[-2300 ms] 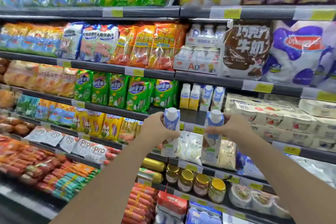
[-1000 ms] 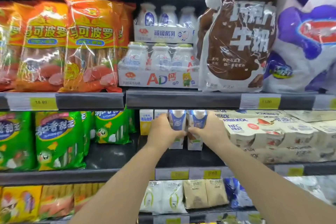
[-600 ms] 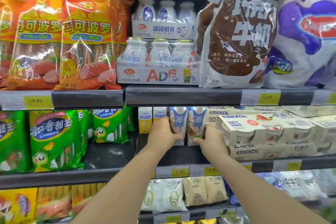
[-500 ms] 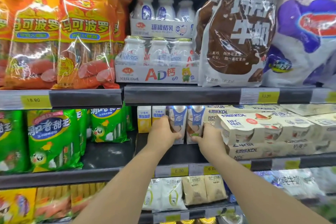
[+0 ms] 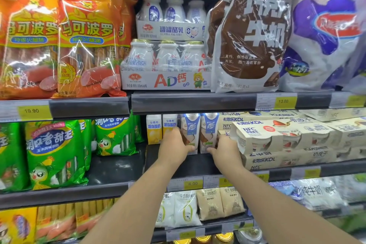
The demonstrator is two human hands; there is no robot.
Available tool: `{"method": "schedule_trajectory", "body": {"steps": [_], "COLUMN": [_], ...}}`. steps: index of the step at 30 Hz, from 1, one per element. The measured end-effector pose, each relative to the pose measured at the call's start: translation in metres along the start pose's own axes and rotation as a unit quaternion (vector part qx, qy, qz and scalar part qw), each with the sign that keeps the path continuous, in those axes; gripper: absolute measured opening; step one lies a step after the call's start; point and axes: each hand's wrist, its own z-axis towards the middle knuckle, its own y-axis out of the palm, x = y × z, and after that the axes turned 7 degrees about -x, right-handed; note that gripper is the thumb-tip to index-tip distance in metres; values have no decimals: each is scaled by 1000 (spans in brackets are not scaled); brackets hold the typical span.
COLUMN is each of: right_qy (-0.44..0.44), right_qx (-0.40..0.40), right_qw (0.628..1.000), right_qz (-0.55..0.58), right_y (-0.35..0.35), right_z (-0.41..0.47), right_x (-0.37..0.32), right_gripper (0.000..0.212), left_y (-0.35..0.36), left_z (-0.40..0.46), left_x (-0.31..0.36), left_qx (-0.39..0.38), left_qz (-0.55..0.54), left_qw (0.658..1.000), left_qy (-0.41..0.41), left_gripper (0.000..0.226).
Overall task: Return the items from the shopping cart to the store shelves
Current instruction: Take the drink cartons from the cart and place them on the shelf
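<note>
Fingers of the left hand (image 5: pixel 174 147) are curled on the left carton (image 5: pixel 191 132), right hand (image 5: pixel 224 151) likewise on the right carton (image 5: pixel 208 131); both stand on the shelf (image 5: pixel 198 164), twelve o'clock. Placing is judged nearly done; release is called for next.

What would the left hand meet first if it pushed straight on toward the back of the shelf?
The left hand already has its fingers on the left blue-and-white carton, so it would push that carton deeper. What stands behind the carton is hidden.
</note>
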Motion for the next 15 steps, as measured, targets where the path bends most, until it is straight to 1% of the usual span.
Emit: {"method": "schedule_trajectory", "body": {"steps": [3,7,10,12,13,15], "right_qy": [-4,-9,-27,-55,-76,-114], "right_qx": [3,5,12,16,18,15], "right_qw": [1000,1000,1000,998,997,990], "right_qz": [6,-5,-5,-16,-27,-77], "right_y": [-8,-19,-25,-33,-39,-55], "right_z": [-14,-30,-46,-60,-68,-86], "right_x": [-3,-10,-15,-15,-13,-5], "right_gripper": [22,22,25,28,29,30], "left_y": [-4,-14,-21,-25,-26,-27], "left_z": [-10,-25,-37,-47,-53,-63], "left_x": [-7,-15,-6,8,17,39], "left_qx": [-5,-36,-67,-107,-131,-167], "left_qz": [26,101,162,197,219,265], "left_qw": [1000,994,985,974,966,944], "left_qy": [-10,-23,9,32,48,106], "left_gripper": [53,53,44,38,37,36]}}
